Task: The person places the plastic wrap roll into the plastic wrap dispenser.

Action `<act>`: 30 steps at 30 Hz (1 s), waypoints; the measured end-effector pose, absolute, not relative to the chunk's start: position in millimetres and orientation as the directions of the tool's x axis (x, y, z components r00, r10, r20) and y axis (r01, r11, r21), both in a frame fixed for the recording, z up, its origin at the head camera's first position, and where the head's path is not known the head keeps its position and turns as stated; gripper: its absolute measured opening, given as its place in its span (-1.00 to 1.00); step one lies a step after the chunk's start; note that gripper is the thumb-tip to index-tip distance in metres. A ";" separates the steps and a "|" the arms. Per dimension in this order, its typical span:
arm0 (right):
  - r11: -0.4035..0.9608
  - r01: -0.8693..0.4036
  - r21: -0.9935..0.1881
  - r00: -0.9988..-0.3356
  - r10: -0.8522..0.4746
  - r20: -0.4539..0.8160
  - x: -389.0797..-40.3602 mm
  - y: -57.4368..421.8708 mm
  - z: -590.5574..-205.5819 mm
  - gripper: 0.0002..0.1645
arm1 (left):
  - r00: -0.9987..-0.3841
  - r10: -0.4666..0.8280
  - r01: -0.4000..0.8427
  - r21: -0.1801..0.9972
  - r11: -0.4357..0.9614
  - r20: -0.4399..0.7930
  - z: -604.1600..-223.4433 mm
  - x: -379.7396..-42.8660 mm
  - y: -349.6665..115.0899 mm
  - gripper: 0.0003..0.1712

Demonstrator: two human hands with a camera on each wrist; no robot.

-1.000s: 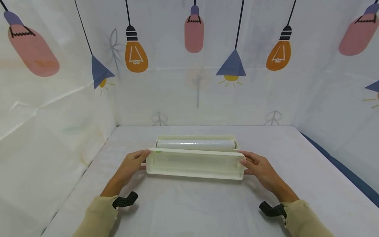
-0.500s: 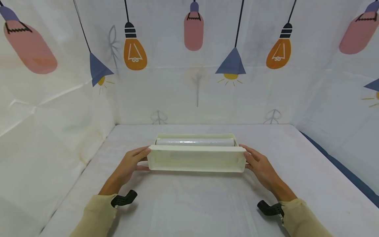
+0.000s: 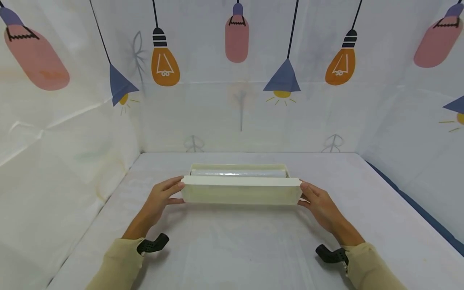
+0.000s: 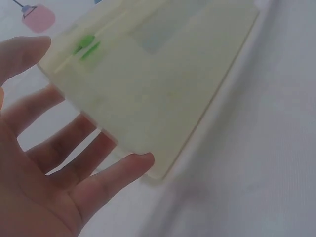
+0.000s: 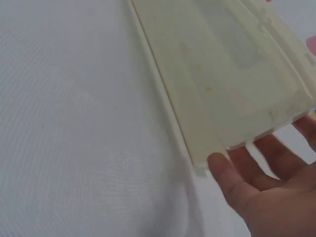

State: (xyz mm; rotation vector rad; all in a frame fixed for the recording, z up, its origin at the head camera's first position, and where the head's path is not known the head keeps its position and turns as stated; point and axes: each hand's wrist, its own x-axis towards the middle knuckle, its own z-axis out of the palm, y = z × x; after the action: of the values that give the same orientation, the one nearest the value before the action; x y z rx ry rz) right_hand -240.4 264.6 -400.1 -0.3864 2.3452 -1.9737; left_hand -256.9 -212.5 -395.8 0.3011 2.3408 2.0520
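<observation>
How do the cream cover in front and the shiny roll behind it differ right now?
The cream cover is flat-sided, while the roll is rounded.
The cover looks dull; the roll has a bright glint.
The left hand and right hand hold the cover's ends; the roll lies in the box.
Both are long and run side to side.

Smooth plastic lid [image 3: 241,191], glossy roll [image 3: 238,173], matt cloth table cover [image 3: 232,249]

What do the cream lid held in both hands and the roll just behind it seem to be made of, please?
Cream lid: probably rigid moulded plastic with a satin finish, judging by its thin, smooth walls and rounded corners.
Roll: likely wound plastic film, glossy, since a bright reflection runs along it; any core is hidden.
</observation>
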 end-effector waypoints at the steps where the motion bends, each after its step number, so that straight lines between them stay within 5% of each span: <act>1: 0.156 -0.158 -0.975 -0.964 -0.237 0.119 -240.7 265.1 -399.2 -0.21 | -0.979 0.152 0.153 0.981 0.117 0.135 -395.5 -257.2 -212.7 -0.35; 11: 0.152 -0.129 -0.980 -0.960 -0.269 0.085 -239.5 263.8 -392.3 -0.21 | -0.959 0.143 0.259 0.962 0.091 0.244 -396.0 -256.5 -213.6 -0.41; 30: 0.151 -0.263 -0.953 -0.957 -0.164 0.238 -243.4 258.9 -370.6 -0.21 | -0.910 0.284 0.349 0.928 0.131 0.302 -377.6 -259.0 -213.4 -0.35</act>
State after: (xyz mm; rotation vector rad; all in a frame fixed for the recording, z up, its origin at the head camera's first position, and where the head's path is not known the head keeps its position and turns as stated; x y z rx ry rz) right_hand -243.4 258.9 -370.6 -0.4536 2.4409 -2.0489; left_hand -259.0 -213.4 -377.6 0.6729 2.4006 1.9958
